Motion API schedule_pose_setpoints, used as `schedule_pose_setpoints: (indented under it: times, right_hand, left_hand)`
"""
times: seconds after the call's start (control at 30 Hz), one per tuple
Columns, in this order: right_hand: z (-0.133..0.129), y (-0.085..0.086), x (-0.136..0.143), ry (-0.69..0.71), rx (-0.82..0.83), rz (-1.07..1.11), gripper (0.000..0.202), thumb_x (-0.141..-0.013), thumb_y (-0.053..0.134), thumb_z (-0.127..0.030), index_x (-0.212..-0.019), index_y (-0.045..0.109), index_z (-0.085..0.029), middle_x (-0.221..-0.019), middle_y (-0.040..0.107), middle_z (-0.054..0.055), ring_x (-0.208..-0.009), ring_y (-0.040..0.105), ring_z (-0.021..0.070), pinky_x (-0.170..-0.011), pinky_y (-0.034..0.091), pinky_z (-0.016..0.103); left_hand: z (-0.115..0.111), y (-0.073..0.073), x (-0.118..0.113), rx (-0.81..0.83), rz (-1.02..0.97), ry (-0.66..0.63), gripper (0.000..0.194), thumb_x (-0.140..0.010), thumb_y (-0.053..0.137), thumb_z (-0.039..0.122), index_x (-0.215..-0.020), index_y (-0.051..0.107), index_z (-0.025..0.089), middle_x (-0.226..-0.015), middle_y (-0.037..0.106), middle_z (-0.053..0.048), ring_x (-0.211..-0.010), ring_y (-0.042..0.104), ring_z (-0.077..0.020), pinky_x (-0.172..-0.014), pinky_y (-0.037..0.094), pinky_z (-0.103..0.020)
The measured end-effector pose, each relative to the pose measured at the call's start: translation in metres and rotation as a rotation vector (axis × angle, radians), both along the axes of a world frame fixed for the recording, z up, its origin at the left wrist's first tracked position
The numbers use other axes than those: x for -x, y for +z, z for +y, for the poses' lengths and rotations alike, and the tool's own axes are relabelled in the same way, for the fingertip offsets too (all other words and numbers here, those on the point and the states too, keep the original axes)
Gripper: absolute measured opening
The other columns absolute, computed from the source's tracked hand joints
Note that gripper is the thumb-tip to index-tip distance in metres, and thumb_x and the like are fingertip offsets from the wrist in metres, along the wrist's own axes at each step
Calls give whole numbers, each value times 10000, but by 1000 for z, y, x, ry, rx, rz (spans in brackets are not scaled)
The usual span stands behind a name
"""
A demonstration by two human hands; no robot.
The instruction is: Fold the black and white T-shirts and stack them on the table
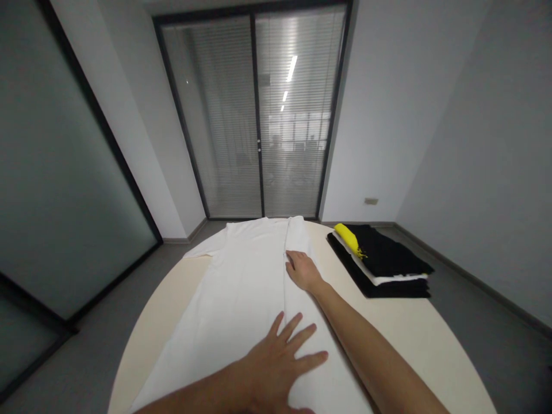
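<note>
A white T-shirt lies spread on the round table, its far left sleeve stretched out to the side. Along the right, a strip of the shirt is folded inward, leaving a long edge down the cloth. My left hand rests on the near part of the shirt, fingers spread wide across that folded edge. Farther up, my right hand lies on the folded strip, its fingertips at the edge and its thumb apart from the fingers. Neither hand appears to grip the cloth.
A stack of folded black clothes stands on the right of the cream table, with a white layer and a yellow piece in it. Beyond the table are glass doors with blinds and pale walls.
</note>
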State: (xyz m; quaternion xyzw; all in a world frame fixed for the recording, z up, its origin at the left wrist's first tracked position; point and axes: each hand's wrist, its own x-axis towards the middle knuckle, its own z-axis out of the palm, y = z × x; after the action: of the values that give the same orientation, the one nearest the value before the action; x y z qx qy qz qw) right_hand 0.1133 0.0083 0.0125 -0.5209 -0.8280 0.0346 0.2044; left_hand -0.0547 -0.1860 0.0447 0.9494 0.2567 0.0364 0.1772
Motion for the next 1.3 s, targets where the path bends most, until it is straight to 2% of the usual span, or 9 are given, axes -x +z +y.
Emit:
schedule_pose_setpoints:
  times: [0.27,0.43,0.57,0.67,0.77,0.87,0.93,1.1,1.3]
  right_hand:
    - [-19,1,-14,57,-7,29,470,-980,463,-264,-1423,522,-117,-1405,603,139,-1305,513,247,-1125,359,362]
    - [-41,-1,-28,94,-14,64,469,-967,463,-255,-1409,524,-109,-1385,607,143,-1294,516,253,-1124,366,379]
    - [-64,-1,-39,106,-3,68,468,-957,460,-251,-1406,516,-129,-1387,599,140,-1289,516,264,-1108,382,402]
    - [-74,1,-43,102,5,68,449,-956,466,-258,-1383,530,-134,-1368,610,139,-1266,527,268,-1083,396,399]
    - [-70,6,-41,70,16,45,397,-959,469,-259,-1321,575,-136,-1305,648,132,-1209,554,272,-1038,412,383]
    - [-54,12,-36,14,47,36,333,-994,433,-279,-1232,626,-151,-1207,692,115,-1134,592,254,-973,425,346]
    - [-39,17,-33,-39,96,58,323,-1018,401,-288,-1206,634,-166,-1147,716,101,-1078,625,225,-909,434,307]
    - [-5,26,-25,-237,198,41,328,-1022,411,-321,-1260,602,-202,-1069,748,98,-958,686,212,-764,434,285]
    - [44,36,-14,-386,186,-38,298,-978,461,-323,-1169,655,-201,-1121,732,125,-1029,686,261,-788,475,321]
  left_hand:
    - [-12,-22,-23,-122,19,1,844,-931,573,607,-1617,164,336,-1684,74,-188,-1503,111,-522,-1081,198,-818]
    - [-32,-60,-52,-300,-49,53,636,-1026,475,439,-1598,200,400,-1643,262,-177,-1457,308,-500,-1032,359,-780]
    - [-48,-89,-85,-300,-83,114,497,-989,522,488,-1474,416,506,-1514,510,-119,-1320,512,-500,-952,423,-786]
    - [-49,-77,-95,-204,-71,154,388,-997,472,527,-1349,591,415,-1417,605,-127,-1250,570,-489,-919,463,-737]
    - [-29,-33,-85,-76,-69,132,372,-982,488,539,-1107,698,259,-1191,727,-97,-1049,671,-363,-859,539,-547]
    - [14,10,-64,-142,-139,460,335,-974,496,450,-1072,673,183,-1058,723,-98,-995,655,-300,-915,510,-492]
    - [46,21,-52,-197,-126,620,325,-957,508,360,-1160,651,151,-1163,690,-126,-1081,626,-293,-953,500,-448]
    - [96,-9,-31,-257,-132,690,528,-982,478,361,-1466,493,150,-1537,474,-144,-1409,427,-301,-1180,334,-448]
    - [98,-27,-25,-197,-137,665,552,-997,456,449,-1537,430,335,-1605,396,-86,-1492,317,-345,-1216,257,-524]
